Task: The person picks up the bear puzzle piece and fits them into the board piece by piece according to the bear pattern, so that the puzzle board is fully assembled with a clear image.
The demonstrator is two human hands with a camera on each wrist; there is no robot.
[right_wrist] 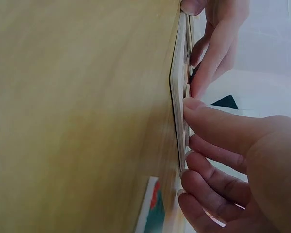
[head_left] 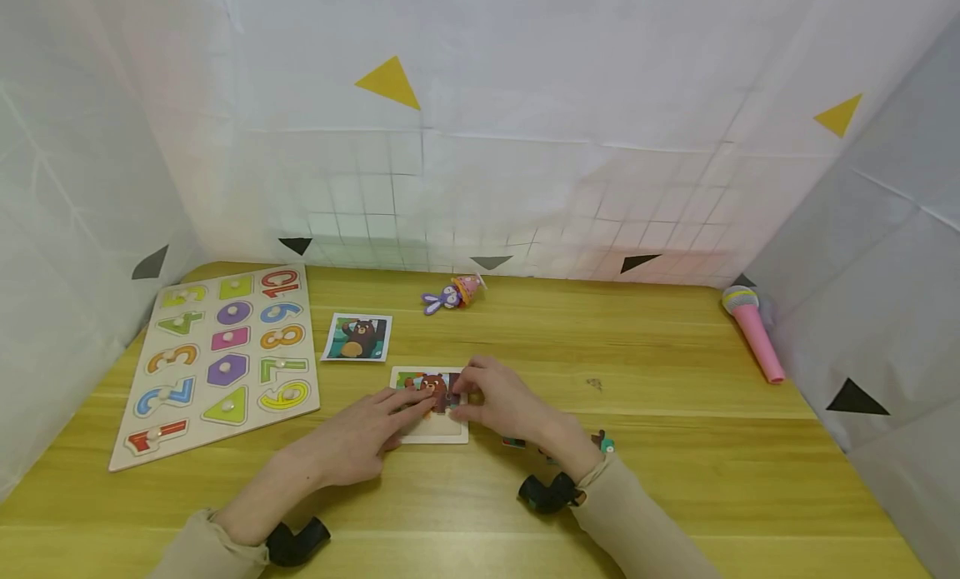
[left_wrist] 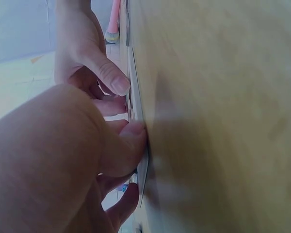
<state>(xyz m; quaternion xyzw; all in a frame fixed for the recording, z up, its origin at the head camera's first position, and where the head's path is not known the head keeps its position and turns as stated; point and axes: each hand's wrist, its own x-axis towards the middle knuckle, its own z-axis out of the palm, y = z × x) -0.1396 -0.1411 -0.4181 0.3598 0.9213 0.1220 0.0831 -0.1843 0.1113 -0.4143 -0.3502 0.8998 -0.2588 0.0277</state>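
Observation:
A small wooden puzzle tray [head_left: 431, 433] lies on the table, its upper part filled with pieces picturing a brown bear [head_left: 431, 382]. My left hand [head_left: 341, 441] rests on the tray's left side, with fairly straight fingers across the bear; its thumb [left_wrist: 133, 138] is at the near edge. At the tray's right side my right hand [head_left: 513, 408] pinches a dark puzzle piece [head_left: 453, 381] between thumb and fingers, close over the tray. That piece is mostly hidden by the fingers. Loose puzzle pieces [head_left: 606, 444] lie under and beside my right wrist.
Behind the tray lies a bear picture card [head_left: 360, 337]. A number-and-shape board [head_left: 247, 416] takes up the left side. A purple rabbit toy [head_left: 452, 296] lies near the back wall, and a pink toy microphone [head_left: 757, 337] is at far right. White sheets enclose the table.

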